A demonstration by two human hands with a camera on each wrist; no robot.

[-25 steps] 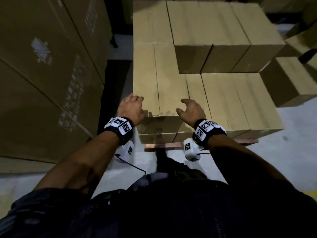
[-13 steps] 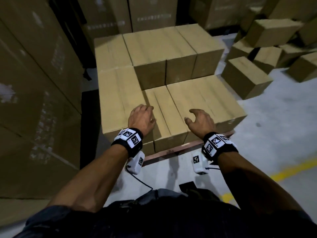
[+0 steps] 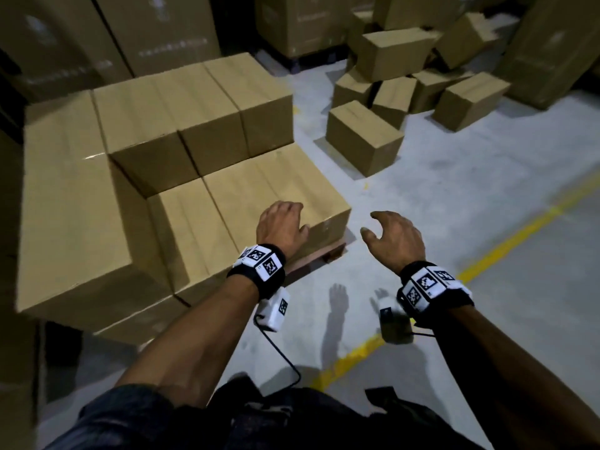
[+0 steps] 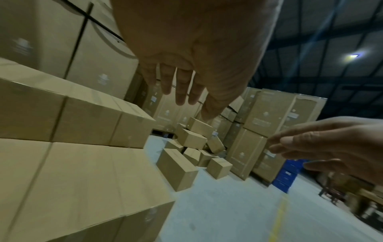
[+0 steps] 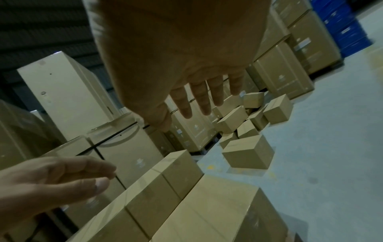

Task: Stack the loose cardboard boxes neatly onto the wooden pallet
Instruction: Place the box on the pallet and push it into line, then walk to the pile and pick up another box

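Stacked cardboard boxes [image 3: 181, 125] fill the wooden pallet [image 3: 311, 259] at the left, in stepped layers; only the pallet's near right corner shows. My left hand [image 3: 282, 222] hovers above the front right box [image 3: 276, 183], fingers relaxed, holding nothing. To the right of the pallet corner my right hand [image 3: 393, 235] hangs over bare floor, fingers loosely spread and empty. A heap of loose boxes [image 3: 399, 56] lies on the floor at the back right, and the nearest loose box [image 3: 363, 138] stands apart in front of it. Both wrist views show empty palms [image 4: 196, 41] [image 5: 182, 41].
Tall cartons [image 3: 156, 30] wall off the back and the left side. A yellow line [image 3: 506, 245] crosses the grey concrete floor [image 3: 470, 196] diagonally at the right. Blue crates [image 4: 288, 175] stand behind tall cartons far right in the left wrist view.
Both hands have come off the front box and swung right. The view has turned right, so the loose heap now shows and the right hand is past the pallet corner.
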